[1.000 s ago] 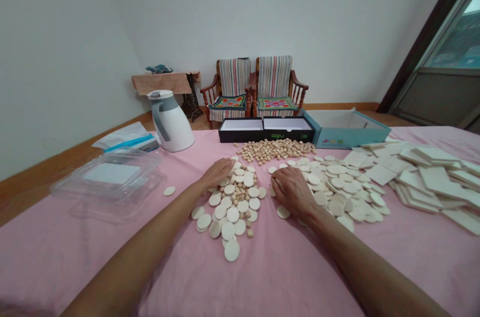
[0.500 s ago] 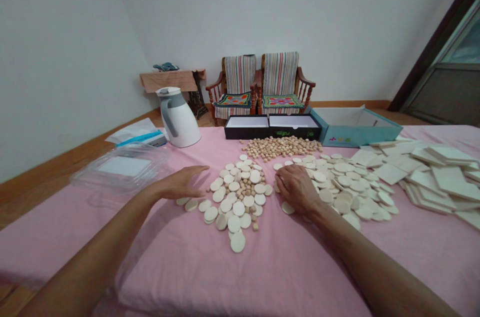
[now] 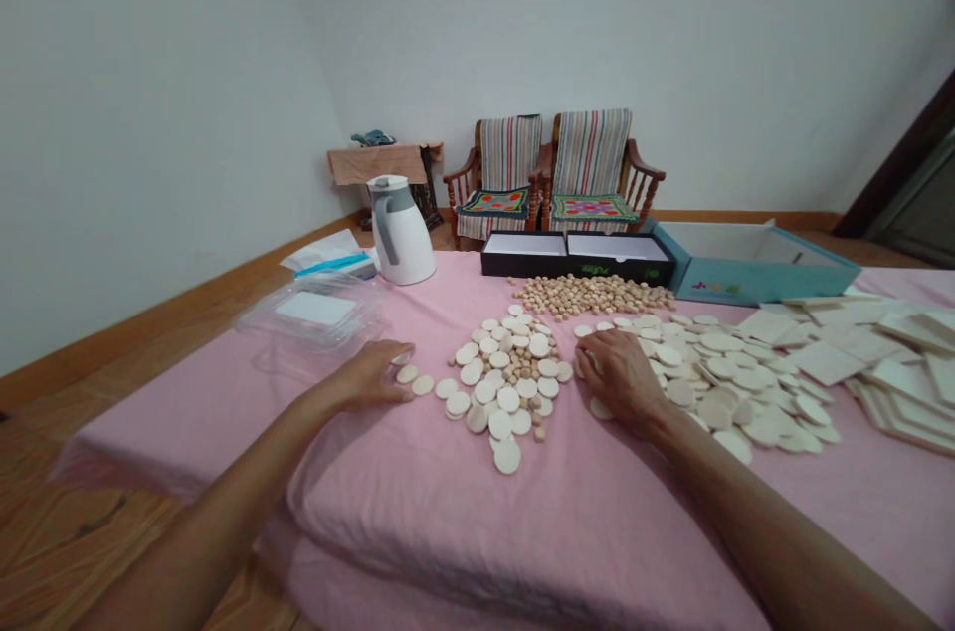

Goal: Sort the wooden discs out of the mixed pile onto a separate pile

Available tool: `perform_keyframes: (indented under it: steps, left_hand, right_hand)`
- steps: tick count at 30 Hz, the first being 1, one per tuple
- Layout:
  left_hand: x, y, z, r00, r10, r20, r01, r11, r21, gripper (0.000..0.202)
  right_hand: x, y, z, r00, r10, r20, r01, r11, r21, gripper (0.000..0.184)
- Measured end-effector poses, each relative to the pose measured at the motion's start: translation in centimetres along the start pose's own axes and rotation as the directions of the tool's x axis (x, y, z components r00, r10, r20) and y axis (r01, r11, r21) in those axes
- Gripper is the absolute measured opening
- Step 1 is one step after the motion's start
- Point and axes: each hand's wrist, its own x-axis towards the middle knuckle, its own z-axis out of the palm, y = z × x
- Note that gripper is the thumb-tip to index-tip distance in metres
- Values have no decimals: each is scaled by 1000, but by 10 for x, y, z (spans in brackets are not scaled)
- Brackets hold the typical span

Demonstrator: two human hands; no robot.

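Note:
My left hand (image 3: 369, 375) lies on the pink cloth (image 3: 463, 522) left of a small heap of round wooden discs (image 3: 507, 377) mixed with small beads. Its fingers are bent, with the tips closed on a stray disc (image 3: 403, 359); two more loose discs (image 3: 416, 380) lie just beside it. My right hand (image 3: 619, 377) rests palm down on the left edge of a larger spread of discs (image 3: 716, 377). Its fingers are curled under, and what they hold is hidden.
A pile of small wooden beads (image 3: 589, 296) lies behind the discs, and square tiles (image 3: 880, 352) are stacked at right. Behind stand a black box (image 3: 574, 255), a teal box (image 3: 746, 265), a white jug (image 3: 401, 231) and a clear plastic container (image 3: 317, 313). The cloth's edge drops to wooden floor (image 3: 67, 472) at left.
My left hand left the small heap, swung out to the left, and now curls over a stray disc. The view turned left. The right hand has stayed put.

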Motion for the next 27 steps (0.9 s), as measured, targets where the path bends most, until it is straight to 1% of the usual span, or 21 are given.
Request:
perform_keyframes:
  steps: [2,4,8,10,13,15,17,18,19,20,22,23,24,25,27]
  left_hand:
    - [-1,9,5,998,26,-59,-27,999,-27,57]
    - [1,21,9,994,67,-88,-71,997,-42,43]
    - [19,47,17,979,124,-164,-142,985,-99,24]
    - [32,58,20,974,139,-181,-168,973,-160,23]
    - [48,69,21,974,154,-163,-193,948,-253,33]
    - [52,71,18,970,177,-167,-218,935,-280,39]
    - [48,67,11,962,180,-203,-230,939,-255,40]
    - [43,63,7,960,146,-239,-200,954,-221,39]
    - [37,58,3,962,100,-253,-149,972,-182,40]
    - [30,53,-1,970,48,-237,-84,986,-144,42]
    - [17,44,-5,989,-37,-144,25,996,-83,50]
    - [11,41,-5,993,-56,-108,50,997,-65,50]
    - [7,39,-3,995,-61,-77,55,996,-73,47]
    - [5,39,0,996,-60,-59,53,992,-116,45]
    - [6,43,9,997,-43,-57,25,959,-282,42]
  right_hand:
    - [0,0,0,1000,-5,4,5,1000,-5,25]
    - [0,0,1,1000,-6,6,6,1000,-13,25]
    - [0,-1,0,1000,-1,-3,1,1000,-22,25]
    - [0,-1,1,1000,0,-6,0,1000,-22,25]
    - [0,0,1,1000,4,-5,-4,1000,-17,24]
    - [1,1,1,1000,5,-3,-6,1000,-11,24]
    - [1,0,-2,1000,15,-4,-15,1000,-4,25]
    - [1,-1,-3,1000,20,-6,-20,1000,5,25]
    - [1,-3,-5,1000,22,-8,-22,1000,18,24]
    - [1,-4,-6,1000,18,-7,-17,999,36,23]
    - [2,-9,-9,1000,-3,-4,3,997,74,21]
    - [2,-11,-10,1000,-13,-2,13,996,87,20]
    - [1,-13,-10,1000,-19,-2,19,996,92,19]
    - [1,-15,-10,1000,-20,-2,20,996,91,18]
    - [0,-19,-9,1000,-14,3,14,997,82,15]
